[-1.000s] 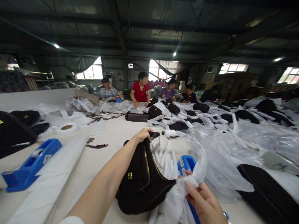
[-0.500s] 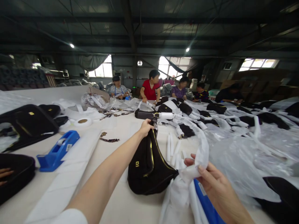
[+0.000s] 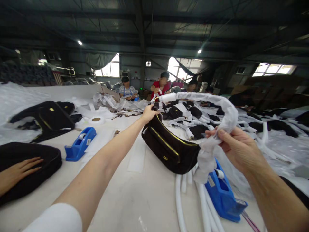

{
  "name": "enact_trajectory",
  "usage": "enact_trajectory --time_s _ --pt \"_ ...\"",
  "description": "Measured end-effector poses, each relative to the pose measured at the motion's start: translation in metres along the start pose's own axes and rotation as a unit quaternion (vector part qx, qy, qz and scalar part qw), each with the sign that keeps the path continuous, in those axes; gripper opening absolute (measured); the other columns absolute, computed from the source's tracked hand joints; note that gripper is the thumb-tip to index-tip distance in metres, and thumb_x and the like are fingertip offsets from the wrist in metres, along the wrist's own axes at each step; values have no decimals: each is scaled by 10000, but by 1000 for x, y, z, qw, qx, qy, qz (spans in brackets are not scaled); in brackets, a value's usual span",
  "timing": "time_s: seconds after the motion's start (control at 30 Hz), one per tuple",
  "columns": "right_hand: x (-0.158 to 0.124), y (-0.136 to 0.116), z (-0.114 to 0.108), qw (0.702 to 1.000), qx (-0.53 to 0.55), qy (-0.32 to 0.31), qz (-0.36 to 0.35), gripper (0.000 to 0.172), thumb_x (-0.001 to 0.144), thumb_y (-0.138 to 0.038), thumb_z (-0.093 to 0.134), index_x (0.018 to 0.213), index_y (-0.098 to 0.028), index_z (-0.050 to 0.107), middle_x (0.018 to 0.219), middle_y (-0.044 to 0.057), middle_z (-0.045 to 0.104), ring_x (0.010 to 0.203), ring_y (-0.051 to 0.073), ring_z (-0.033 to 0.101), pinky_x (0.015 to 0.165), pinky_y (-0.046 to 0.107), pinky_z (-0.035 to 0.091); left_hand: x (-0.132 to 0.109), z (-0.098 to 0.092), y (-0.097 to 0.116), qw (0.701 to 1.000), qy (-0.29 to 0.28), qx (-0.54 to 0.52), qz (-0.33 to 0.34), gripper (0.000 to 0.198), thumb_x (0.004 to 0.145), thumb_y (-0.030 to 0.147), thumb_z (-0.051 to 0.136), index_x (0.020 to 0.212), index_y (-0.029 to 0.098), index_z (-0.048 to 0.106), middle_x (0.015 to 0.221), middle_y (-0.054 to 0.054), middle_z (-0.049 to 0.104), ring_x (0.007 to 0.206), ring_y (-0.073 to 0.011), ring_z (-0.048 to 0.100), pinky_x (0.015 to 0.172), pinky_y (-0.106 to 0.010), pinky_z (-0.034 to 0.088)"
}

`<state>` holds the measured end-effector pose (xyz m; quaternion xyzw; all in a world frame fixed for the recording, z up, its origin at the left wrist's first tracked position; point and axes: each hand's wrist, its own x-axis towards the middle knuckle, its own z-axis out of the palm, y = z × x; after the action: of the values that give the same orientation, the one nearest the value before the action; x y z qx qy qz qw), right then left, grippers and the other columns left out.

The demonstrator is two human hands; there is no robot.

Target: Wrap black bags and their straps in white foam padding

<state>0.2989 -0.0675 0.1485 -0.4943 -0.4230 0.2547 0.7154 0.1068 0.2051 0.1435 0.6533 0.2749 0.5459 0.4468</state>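
Observation:
A black bag (image 3: 169,145) with gold zips and a small gold emblem hangs between my two hands, held above the white table. My left hand (image 3: 150,113) is closed on the bag's upper left end, beside the strap fitting. The strap (image 3: 214,100), wrapped in white sheeting, arches from that end over to the right. My right hand (image 3: 231,141) pinches the wrapped strap between thumb and fingers, near the bag's right end. Below that hand stands a blue tape dispenser (image 3: 223,193), next to several white foam tubes (image 3: 205,206).
Another blue tape dispenser (image 3: 80,143) stands left. Another person's hand (image 3: 24,170) rests on a black bag (image 3: 48,154). More black bags with white wrapping (image 3: 178,112) fill the right and back. Clear plastic (image 3: 275,145) lies right. Several people sit or stand across the table.
The bag has been lifted and turned, from hanging low to stretched sideways. Both hands have risen, and the wrapped strap now forms a high arch. The view has shifted slightly left.

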Motion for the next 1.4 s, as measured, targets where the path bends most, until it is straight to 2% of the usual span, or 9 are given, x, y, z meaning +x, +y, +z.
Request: enact_trajectory --time_s 0.2,0.47,0.63,0.8,1.03,1.13,1.27,1.33,1.4 --pt "-1 -37 5 994 -15 26 -104 343 588 -388 866 757 -175 658 748 56 693 728 186 637 753 404 442 -10 -18 46 997 -17 30 71 261 610 119 740 862 92 676 805 -9 667 827 -173 609 876 -324 437" --pt "-10 -43 5 996 -35 47 -68 446 451 -512 905 679 -206 672 768 72 694 739 202 630 657 357 443 -71 -54 76 990 -107 55 67 197 637 182 737 799 102 656 761 -13 662 761 -166 613 810 -312 461" --pt "-19 -19 3 995 -59 -68 46 466 473 -569 864 734 -223 692 759 107 693 708 243 630 562 337 485 -154 -98 66 995 -78 37 -40 207 640 266 751 699 154 588 652 -7 604 641 -146 552 659 -270 418" --pt "-15 9 15 975 -29 -195 99 359 652 -526 790 862 -251 695 848 78 719 816 227 643 678 299 533 -203 -128 41 993 39 -7 -110 267 614 308 764 707 166 558 606 18 562 569 -121 494 584 -255 372" --pt "4 13 27 959 -44 -256 114 418 681 -550 773 925 -217 710 938 77 717 861 195 653 741 264 543 -206 -123 42 986 121 -55 -101 266 586 287 782 697 149 584 603 15 578 553 -101 489 534 -232 358" --pt "11 28 29 981 -27 -137 138 558 579 -592 819 984 -223 712 1025 78 705 899 192 651 713 246 548 -206 -118 48 982 140 -82 -96 250 595 293 767 650 151 569 576 10 576 525 -99 488 513 -232 370" --pt "4 44 24 998 -9 67 12 480 501 -551 865 772 -195 692 767 15 652 634 85 557 506 144 445 -190 -112 67 979 139 -116 -97 257 626 328 740 608 151 554 534 5 555 486 -102 497 497 -238 399" --pt "-13 43 20 999 -12 25 -18 413 555 -529 849 696 -190 660 640 -6 591 538 70 491 441 146 388 -169 -111 82 979 130 -139 -73 264 645 323 738 602 159 535 508 19 532 454 -100 480 490 -248 415" --pt "-37 43 19 988 -63 -135 27 371 674 -542 770 695 -187 664 595 12 591 502 91 500 425 178 394 -142 -112 101 984 118 -132 -26 264 686 296 735 595 156 529 496 25 520 445 -98 479 498 -251 429"
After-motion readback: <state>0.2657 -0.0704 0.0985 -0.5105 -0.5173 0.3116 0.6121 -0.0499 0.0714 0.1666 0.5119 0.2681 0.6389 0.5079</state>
